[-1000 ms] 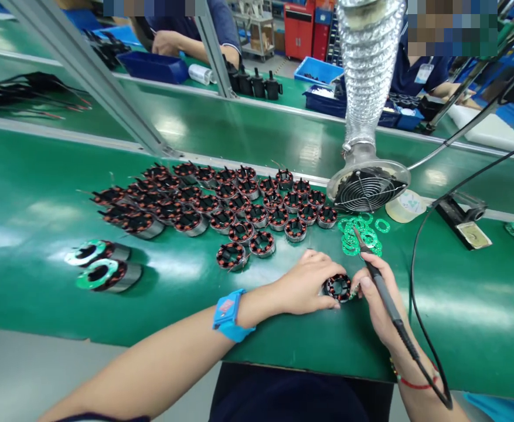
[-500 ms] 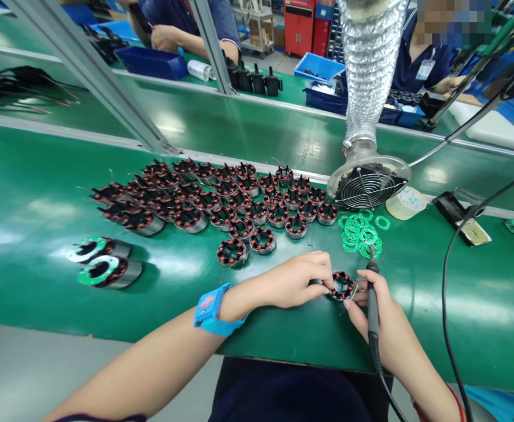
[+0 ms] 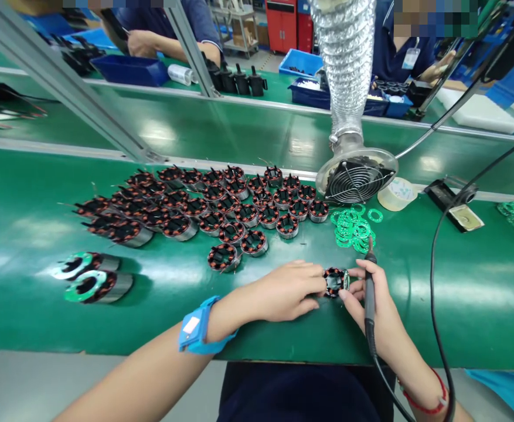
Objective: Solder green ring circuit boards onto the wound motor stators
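Pinching a small wound stator [image 3: 336, 281] between both hands right now, down at the near side of the green bench [image 3: 459, 293]. The left hand [image 3: 289, 292] is closing its fingertips on the stator's left side, and the right hand [image 3: 371, 305] is touching the other side with its fingertips while also gripping a soldering iron [image 3: 368, 287], tip pointing up and away from the part. So both hands are closed on something, and the right one is doing double duty.

If I'm judging it right, the trick here is keeping the stator flat and steady with the left fingers well off the copper, because the iron has to swing down from that parked position and the thumb is sitting just beside where it would land. I'd also be watching the black cord [image 3: 432, 281], which is looping near the right wrist and could tug on the iron.

Room-wise: the near edge of the bench is running close under both wrists, so there isn't much to slide back into. Ahead, a loose pile of green rings [image 3: 353, 225] is lying near the iron tip, and the big batch of stators [image 3: 213, 205] is spreading out to the left of that, with two ring-topped stators [image 3: 87, 278] well apart on the far left. The fume extractor fan [image 3: 356, 179] is sitting beyond the rings. Open bench is mostly off to the right of the right hand.
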Motion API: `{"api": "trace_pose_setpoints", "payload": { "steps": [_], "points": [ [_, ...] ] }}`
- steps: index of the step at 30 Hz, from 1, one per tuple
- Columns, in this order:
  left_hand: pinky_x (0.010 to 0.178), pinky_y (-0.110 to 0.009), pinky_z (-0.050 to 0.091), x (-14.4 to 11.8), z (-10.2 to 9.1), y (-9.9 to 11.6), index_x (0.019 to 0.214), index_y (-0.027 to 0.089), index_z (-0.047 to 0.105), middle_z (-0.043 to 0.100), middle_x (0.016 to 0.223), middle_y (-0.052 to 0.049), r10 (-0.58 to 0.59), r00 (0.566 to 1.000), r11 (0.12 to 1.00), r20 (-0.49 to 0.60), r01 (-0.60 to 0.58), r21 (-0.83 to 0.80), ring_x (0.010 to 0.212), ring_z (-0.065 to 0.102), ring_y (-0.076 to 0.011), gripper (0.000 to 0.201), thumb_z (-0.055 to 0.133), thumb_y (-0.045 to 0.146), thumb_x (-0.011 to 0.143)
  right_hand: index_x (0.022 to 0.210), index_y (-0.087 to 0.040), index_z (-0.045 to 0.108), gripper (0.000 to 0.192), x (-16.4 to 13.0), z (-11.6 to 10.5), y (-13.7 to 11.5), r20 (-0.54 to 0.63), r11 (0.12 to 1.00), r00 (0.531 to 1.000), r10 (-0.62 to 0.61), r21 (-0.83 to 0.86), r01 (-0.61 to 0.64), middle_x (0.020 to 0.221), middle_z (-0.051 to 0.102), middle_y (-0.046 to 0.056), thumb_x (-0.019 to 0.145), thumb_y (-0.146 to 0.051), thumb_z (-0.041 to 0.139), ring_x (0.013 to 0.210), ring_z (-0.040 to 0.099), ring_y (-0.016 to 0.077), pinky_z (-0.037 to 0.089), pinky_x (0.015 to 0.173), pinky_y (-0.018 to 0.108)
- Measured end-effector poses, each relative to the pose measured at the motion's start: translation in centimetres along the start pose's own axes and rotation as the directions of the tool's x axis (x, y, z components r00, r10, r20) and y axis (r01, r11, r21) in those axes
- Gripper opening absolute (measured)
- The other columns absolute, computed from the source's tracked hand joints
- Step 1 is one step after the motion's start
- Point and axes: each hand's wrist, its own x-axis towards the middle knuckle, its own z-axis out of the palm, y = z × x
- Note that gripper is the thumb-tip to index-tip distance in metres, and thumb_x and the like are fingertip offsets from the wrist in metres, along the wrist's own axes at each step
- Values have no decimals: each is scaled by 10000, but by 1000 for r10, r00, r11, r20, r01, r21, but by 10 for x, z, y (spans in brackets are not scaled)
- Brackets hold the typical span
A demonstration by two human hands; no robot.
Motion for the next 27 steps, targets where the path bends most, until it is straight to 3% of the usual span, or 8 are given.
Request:
{"api": "trace_pose_setpoints", "payload": {
  "steps": [5, 9, 11, 15, 17, 19, 21, 27],
  "points": [
    [702, -312, 437, 1, 6, -3, 1011, 208, 585, 663, 874, -29, -177, 981, 979, -82, 167, -116, 773, 615, -212, 92, 561, 149, 944, 1396, -295, 424, 548, 5, -7, 0, -50, 996, 998, -47, -82, 43, 1129, 675, 59, 946, -457, 690, 734, 654, 141, 608, 713, 332],
    [781, -295, 496, 4, -1, -8, 922, 205, 647, 701, 903, -32, -126, 988, 972, -93, 104, -212, 827, 664, -189, 141, 525, 168, 981, 1420, -289, 423, 530, 16, -16, -10, -18, 971, 994, -109, -215, 103, 1115, 696, 66, 957, -411, 652, 773, 667, 176, 598, 725, 361],
    [861, -292, 537, 7, -4, -11, 986, 208, 682, 727, 993, -40, -106, 988, 960, -114, 72, -272, 915, 692, -185, 150, 533, 214, 1006, 1422, -276, 445, 509, 23, -17, -18, -5, 933, 984, -176, -320, 165, 1141, 708, 83, 959, -364, 637, 878, 699, 222, 607, 789, 404],
    [1093, -414, 520, 17, 7, -18, 1306, 199, 615, 674, 1331, -116, -182, 955, 942, -233, 101, -321, 1238, 627, -256, 352, 587, 188, 955, 1439, -201, 492, 499, 33, -8, -35, 79, 739, 911, -406, -558, 377, 1136, 714, 131, 952, -200, 603, 979, 672, 295, 598, 849, 468],
    [1132, -467, 497, 22, 17, -20, 1315, 204, 608, 671, 1339, -121, -228, 935, 933, -270, 131, -336, 1266, 605, -286, 403, 640, 175, 914, 1434, -178, 521, 474, 34, 0, -41, 126, 616, 873, -471, -661, 428, 1076, 706, 136, 964, -127, 552, 905, 626, 296, 583, 790, 460],
    [1084, -466, 524, 26, 25, -22, 1253, 201, 626, 696, 1249, -113, -260, 921, 924, -290, 151, -351, 1186, 632, -284, 330, 645, 186, 923, 1411, -175, 552, 440, 34, 6, -43, 148, 541, 851, -504, -714, 445, 1025, 696, 130, 979, -98, 521, 867, 593, 294, 564, 751, 443],
    [1028, -439, 549, 27, 30, -23, 1229, 195, 623, 699, 1204, -108, -272, 913, 919, -304, 152, -364, 1117, 649, -265, 295, 640, 192, 934, 1390, -154, 566, 405, 33, 9, -41, 131, 532, 834, -536, -715, 454, 1006, 696, 131, 988, -119, 536, 860, 586, 295, 556, 740, 434],
    [1034, -412, 549, 24, 24, -15, 1296, 203, 588, 677, 1286, -101, -247, 910, 911, -331, 103, -398, 1145, 643, -237, 409, 590, 108, 898, 1374, -116, 558, 426, 20, 10, -23, -54, 639, 823, -566, -660, 396, 1021, 734, 140, 1017, -339, 623, 867, 621, 292, 556, 762, 441]
  ]
}}
